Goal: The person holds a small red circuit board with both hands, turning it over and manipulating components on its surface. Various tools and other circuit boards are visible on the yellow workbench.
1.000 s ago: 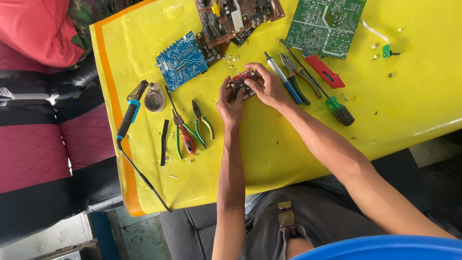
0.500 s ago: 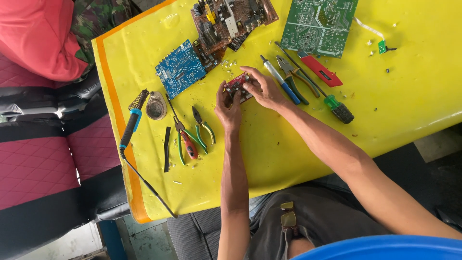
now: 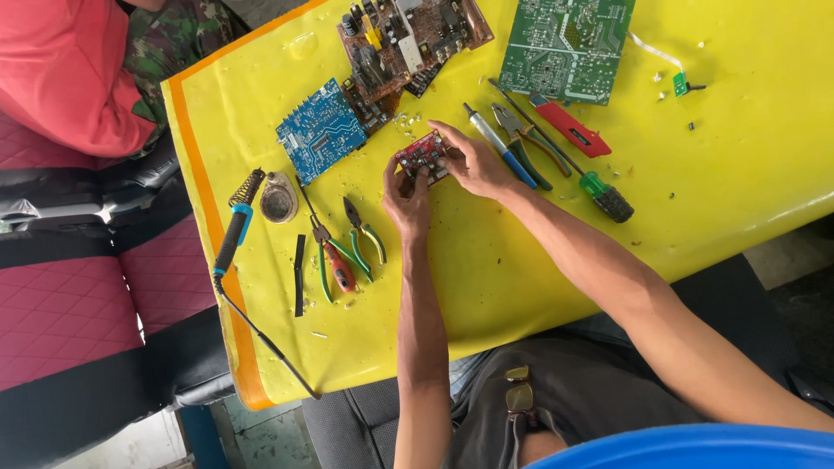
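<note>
Barely anything has been shifted since half a second back; the small red circuit board (image 3: pixel 422 156) is kept pinched between both hands above the yellow table (image 3: pixel 738 174), near its middle. It's gripped at its lower edge by the left hand (image 3: pixel 407 196), fingers pressed together on it, and at its right edge by the right hand (image 3: pixel 476 163). Three bigger boards can be counted: one green (image 3: pixel 566 48), one brown (image 3: pixel 408 36), one blue (image 3: pixel 321 130). One soldering iron (image 3: pixel 233 236) is laid at the left, one small round tin (image 3: pixel 279 199) beside it.
</note>
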